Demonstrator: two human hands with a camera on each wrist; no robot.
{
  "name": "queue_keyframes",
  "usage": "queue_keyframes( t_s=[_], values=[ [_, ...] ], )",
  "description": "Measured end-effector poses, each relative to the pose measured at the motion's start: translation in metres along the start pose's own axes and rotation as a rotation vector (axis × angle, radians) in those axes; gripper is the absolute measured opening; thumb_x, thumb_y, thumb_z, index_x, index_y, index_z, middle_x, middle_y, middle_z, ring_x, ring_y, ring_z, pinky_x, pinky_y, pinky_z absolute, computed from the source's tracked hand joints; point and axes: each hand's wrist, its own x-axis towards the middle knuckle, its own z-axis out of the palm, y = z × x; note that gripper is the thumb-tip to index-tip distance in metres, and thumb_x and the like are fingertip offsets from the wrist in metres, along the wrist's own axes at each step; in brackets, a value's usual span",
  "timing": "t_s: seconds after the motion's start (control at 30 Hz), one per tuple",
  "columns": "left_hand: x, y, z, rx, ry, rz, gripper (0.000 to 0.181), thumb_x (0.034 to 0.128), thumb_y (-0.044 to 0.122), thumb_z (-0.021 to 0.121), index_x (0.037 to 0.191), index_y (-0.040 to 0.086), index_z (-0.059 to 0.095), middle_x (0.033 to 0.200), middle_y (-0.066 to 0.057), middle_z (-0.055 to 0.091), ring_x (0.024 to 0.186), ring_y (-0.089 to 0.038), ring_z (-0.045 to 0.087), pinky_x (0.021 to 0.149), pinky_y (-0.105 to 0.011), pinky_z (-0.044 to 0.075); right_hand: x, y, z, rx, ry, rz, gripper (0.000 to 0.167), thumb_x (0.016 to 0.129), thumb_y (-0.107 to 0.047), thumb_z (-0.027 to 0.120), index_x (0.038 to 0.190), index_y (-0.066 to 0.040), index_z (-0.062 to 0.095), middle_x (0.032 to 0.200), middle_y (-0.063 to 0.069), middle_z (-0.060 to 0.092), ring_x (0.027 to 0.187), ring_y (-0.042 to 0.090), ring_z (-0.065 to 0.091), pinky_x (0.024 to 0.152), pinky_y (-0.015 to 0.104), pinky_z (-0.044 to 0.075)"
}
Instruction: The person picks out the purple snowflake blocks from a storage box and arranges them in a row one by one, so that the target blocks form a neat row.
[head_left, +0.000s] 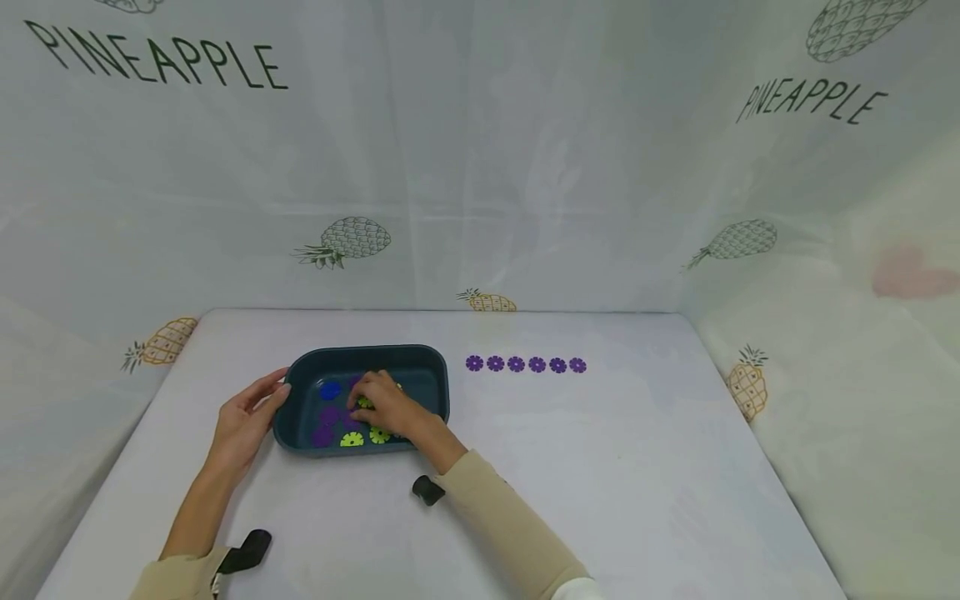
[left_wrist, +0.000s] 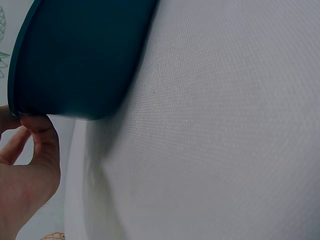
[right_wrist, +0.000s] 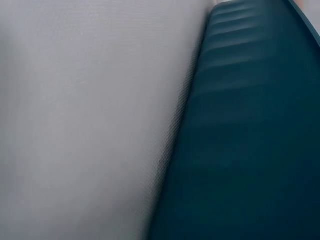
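Note:
A dark teal plastic tray (head_left: 435, 379) sits on the white table, holding loose flower-shaped discs: several purple ones (head_left: 323, 436), yellow-green ones (head_left: 352, 439) and a blue one (head_left: 330, 390). My left hand (head_left: 243, 421) grips the tray's left end; in the left wrist view its thumb and fingers pinch the rim (left_wrist: 15, 75). Inside the tray, my right hand (head_left: 390, 406) reaches down among the discs, thumb and fingers apart, a yellow-green disc visible between them. The right wrist view shows only the tray's ribbed outer wall (right_wrist: 235, 100) and table, with that hand out of sight.
Right of the tray, a straight row of several purple flower discs (head_left: 516, 364) lies on the white tabletop (head_left: 637, 467). A pale curtain (head_left: 525, 167) printed with pineapples hangs behind and beside the table.

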Motion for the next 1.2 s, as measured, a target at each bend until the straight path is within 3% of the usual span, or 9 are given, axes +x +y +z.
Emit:
queue_keyframes(
  t_s=[0.5,0.8,1.2],
  values=[
    [0.001,-0.002,-0.001,0.007,0.01,-0.019,0.059,0.1017,0.033,0.067,0.151,0.004,0.05,0.114,0.012,0.054,0.095,0.007,0.06,0.076,-0.011,0.051,0.0,0.0,0.002,0.008,-0.026,-0.01,0.02,0.092,-0.028,0.08,0.103,-0.013,0.074,0.112,-0.002,0.062,0.102,0.01,0.045,0.092,0.016,0.041],
    [0.003,-0.001,0.0,-0.016,-0.003,0.011,0.057,0.1019,0.029,0.067,0.15,0.003,0.051,0.113,0.012,0.056,0.095,0.005,0.061,0.074,-0.012,0.051,-0.003,0.005,-0.014,0.199,0.007,-0.057,0.009,0.095,-0.007,0.074,0.103,-0.003,0.072,0.097,0.003,0.071,0.084,0.003,0.06,0.078,0.01,0.048],
    [0.004,-0.004,-0.001,0.014,0.009,0.005,0.056,0.1029,0.029,0.065,0.15,0.002,0.05,0.114,0.011,0.054,0.096,0.006,0.06,0.075,-0.011,0.051,-0.021,0.014,-0.036,0.232,0.091,-0.075,0.011,0.098,-0.005,0.069,0.108,-0.002,0.073,0.101,0.006,0.071,0.089,0.007,0.063,0.082,0.012,0.05]
  ],
)
